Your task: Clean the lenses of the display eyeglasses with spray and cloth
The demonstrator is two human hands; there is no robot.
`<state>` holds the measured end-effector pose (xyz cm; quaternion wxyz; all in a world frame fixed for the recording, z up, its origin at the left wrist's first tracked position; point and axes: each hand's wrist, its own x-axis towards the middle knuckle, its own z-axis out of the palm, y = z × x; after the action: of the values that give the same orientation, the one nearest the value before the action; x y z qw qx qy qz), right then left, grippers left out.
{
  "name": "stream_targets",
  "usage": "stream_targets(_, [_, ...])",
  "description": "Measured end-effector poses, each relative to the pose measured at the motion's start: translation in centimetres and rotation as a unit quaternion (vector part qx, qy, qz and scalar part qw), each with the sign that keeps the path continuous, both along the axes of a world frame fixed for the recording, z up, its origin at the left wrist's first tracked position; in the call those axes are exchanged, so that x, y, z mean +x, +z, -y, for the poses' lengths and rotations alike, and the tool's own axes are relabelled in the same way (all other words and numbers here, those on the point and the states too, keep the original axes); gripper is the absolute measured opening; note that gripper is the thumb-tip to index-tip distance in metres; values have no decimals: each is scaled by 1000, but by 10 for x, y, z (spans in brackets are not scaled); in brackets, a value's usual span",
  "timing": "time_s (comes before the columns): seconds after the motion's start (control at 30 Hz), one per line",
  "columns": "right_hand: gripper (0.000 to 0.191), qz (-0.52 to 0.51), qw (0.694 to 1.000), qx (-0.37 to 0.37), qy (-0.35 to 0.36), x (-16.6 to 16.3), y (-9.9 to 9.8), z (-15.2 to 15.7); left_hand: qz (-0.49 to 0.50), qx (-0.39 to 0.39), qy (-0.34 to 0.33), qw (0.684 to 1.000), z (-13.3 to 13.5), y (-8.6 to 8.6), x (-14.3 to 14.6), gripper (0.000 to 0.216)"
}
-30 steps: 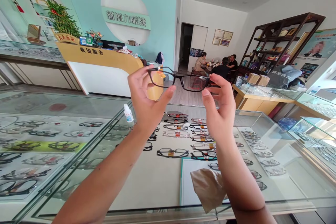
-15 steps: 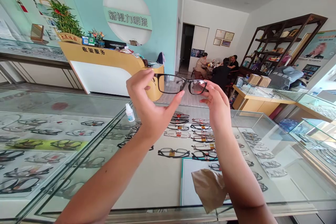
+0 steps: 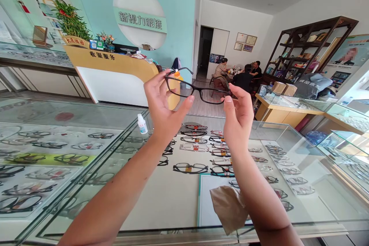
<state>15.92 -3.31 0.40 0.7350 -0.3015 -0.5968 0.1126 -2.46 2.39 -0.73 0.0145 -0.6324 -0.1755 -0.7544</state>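
Note:
A pair of black-framed eyeglasses (image 3: 197, 89) is held up above the glass display case, tilted down to the right. My left hand (image 3: 167, 103) grips its left side, with fingers behind the frame near the hinge. At the other end, my right hand (image 3: 239, 109) pinches the frame's corner between thumb and fingers. One temple arm sticks out past the left fingers. Below my right forearm lies a crumpled beige cloth (image 3: 229, 207) on the glass top. A small white bottle (image 3: 142, 124) stands on the counter left of my left wrist.
The glass display case (image 3: 161, 207) holds rows of eyeglasses (image 3: 190, 168); another case with glasses is at left. A yellow-and-white cashier counter (image 3: 115, 80) stands beyond. Several people (image 3: 245, 78) sit around a table at the back. A dark shelf (image 3: 305, 46) is at right.
The eyeglasses have turned in my hands, now tilted with the temple arm showing at upper left. My right thumb has come round to the front of the frame.

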Motion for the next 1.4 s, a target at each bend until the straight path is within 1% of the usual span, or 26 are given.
stream_targets(0.1, [33,6,1000,5,-19,0,-1,1,-9,-6,6,1000,0,-1,1,76])
stream_targets(0.2, [33,14,999,11,-27,0,0,5,-10,-10,-16,1000,-3,-1,-1,73])
stream_targets(0.3, [29,21,1000,11,-9,0,3,12,-22,-30,-44,998,-7,-1,-5,71])
stream_targets(0.47, [25,2,999,-4,46,-1,8,21,-47,-65,-50,996,-12,-4,-9,68])
stream_targets(0.6, [25,21,999,-11,35,0,10,23,-34,-71,-78,994,-15,-7,-7,67])
stream_targets(0.67, [24,30,999,-12,29,-1,9,23,-39,-79,-81,993,-17,-9,-6,69])
stream_targets(0.8, [23,11,999,-1,53,-2,8,21,-46,-72,-85,993,-20,-11,-8,69])
stream_targets(0.9, [24,0,998,-16,68,1,8,20,-41,-63,-87,993,-20,-11,-8,67])
stream_targets(1.0, [23,20,997,-24,72,9,11,19,-45,-58,-80,994,-17,-9,-9,70])
stream_targets(1.07, [19,59,997,-27,51,16,15,18,-63,-53,-69,994,-12,-6,-9,73])
stream_targets(1.13, [15,113,993,-28,18,22,18,17,-94,-46,-37,994,-5,-3,-9,77])
stream_targets(1.2, [12,165,986,-23,2,26,20,16,-131,-26,14,991,2,0,-9,80])
stream_targets(1.3, [12,221,975,-33,8,28,20,12,-179,8,72,981,11,4,-7,83])
stream_targets(1.4, [12,244,968,-49,12,31,18,8,-188,6,91,978,14,7,-5,83])
